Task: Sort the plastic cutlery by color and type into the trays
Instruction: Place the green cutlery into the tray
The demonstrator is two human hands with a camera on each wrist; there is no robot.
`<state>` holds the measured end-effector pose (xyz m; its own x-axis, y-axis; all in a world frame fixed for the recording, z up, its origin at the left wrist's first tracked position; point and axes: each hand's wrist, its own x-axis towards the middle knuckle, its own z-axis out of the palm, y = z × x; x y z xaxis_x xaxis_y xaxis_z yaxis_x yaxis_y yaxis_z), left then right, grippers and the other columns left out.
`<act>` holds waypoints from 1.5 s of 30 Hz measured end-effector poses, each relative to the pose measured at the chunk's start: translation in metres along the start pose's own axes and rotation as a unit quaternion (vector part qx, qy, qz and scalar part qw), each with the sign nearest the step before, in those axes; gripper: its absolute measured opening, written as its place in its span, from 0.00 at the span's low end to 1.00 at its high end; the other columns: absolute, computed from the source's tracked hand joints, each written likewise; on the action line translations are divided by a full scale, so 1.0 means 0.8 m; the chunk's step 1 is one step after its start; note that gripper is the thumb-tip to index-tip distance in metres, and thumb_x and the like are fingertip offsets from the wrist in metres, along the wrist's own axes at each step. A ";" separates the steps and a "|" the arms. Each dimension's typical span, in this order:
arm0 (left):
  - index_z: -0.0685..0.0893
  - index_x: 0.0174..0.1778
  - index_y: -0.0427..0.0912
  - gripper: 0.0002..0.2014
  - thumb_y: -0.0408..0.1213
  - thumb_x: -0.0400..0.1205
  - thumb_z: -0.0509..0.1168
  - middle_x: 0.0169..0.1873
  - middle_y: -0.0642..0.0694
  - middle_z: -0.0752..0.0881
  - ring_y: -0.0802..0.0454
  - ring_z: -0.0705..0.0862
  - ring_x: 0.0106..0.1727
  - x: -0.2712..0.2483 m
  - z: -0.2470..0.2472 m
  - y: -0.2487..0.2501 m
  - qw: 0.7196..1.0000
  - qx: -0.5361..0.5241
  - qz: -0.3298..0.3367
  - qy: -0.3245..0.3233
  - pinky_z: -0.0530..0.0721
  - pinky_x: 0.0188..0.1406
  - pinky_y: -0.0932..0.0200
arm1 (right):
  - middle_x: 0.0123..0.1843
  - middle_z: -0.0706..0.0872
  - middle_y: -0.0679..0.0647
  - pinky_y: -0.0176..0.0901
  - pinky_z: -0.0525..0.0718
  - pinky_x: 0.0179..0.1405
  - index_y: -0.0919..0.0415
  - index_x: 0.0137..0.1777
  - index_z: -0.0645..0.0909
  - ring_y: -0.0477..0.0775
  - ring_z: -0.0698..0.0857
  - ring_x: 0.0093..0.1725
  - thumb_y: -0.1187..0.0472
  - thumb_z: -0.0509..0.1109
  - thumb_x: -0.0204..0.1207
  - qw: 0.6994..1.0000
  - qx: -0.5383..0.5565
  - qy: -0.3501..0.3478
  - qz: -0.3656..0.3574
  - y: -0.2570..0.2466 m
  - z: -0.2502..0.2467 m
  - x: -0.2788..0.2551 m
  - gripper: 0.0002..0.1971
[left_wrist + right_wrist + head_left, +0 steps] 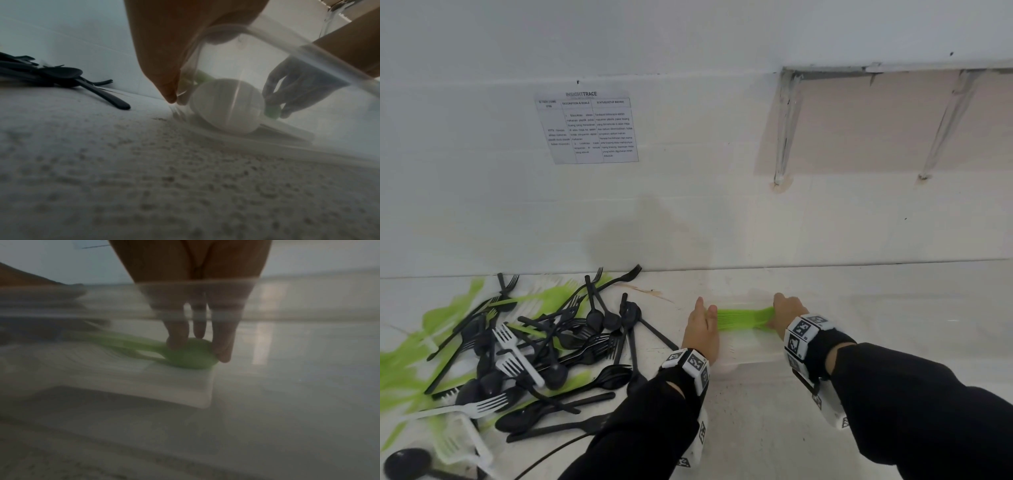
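A bundle of green spoons (pixel 744 318) lies inside a clear plastic tray (pixel 753 361) near the wall. My right hand (pixel 784 310) pinches the bowl end; in the right wrist view its fingers (pixel 179 339) curl over the green bowls (pixel 191 353). My left hand (pixel 703 320) has straight fingers pressed against the handle ends, its fingertips (pixel 170 95) pointing down at the tray's wall (pixel 242 91). A stack of white cutlery (pixel 144 378) sits in the tray under and beside the green spoons. The tray's far side is blurred.
A tangled pile of black, white and green cutlery (pixel 534 342) covers the table to the left of the tray. A white slotted plastic piece (pixel 458 442) and a black cable (pixel 558 455) lie at the front left. The wall (pixel 688 222) rises right behind the tray.
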<state>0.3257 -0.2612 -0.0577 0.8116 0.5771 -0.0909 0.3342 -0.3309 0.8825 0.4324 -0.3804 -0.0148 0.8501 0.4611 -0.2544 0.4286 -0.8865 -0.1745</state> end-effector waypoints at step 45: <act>0.26 0.79 0.43 0.71 0.48 0.62 0.82 0.83 0.48 0.44 0.55 0.47 0.83 -0.009 -0.034 -0.027 0.982 0.043 0.011 -0.183 0.51 0.80 0.60 | 0.69 0.69 0.60 0.43 0.76 0.64 0.62 0.72 0.70 0.59 0.77 0.65 0.52 0.65 0.79 0.997 -0.008 0.026 -0.071 0.011 0.014 -0.002 0.24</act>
<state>0.2998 -0.2379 -0.0640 0.9318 0.2667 -0.2464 0.3411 -0.4105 0.8457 0.4317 -0.3883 -0.0265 0.7953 0.5794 -0.1781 0.5498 -0.8133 -0.1905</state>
